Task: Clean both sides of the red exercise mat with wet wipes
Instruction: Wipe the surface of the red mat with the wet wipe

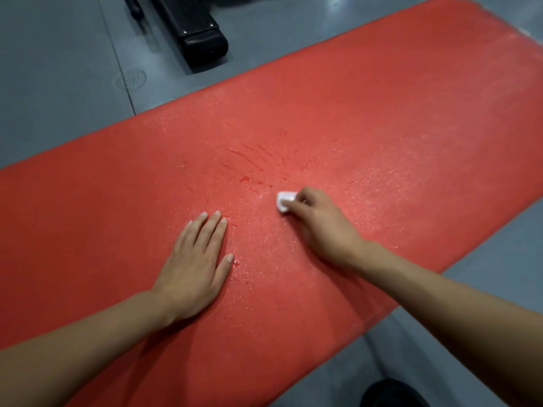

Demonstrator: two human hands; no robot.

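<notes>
The red exercise mat (367,107) lies flat on the grey floor and runs diagonally from lower left to upper right. Its middle shines with wet streaks and small drops. My left hand (195,265) rests flat on the mat, fingers straight and together. To its right, my right hand (320,224) pinches a small bunched white wet wipe (284,199) and holds it against the mat's surface, just below the wet streaks.
A black bar-shaped base of some equipment (197,33) stands on the grey floor (58,83) beyond the mat's far edge, upper left. A round floor marking (131,78) lies near it. A dark object (390,392) shows at the bottom edge.
</notes>
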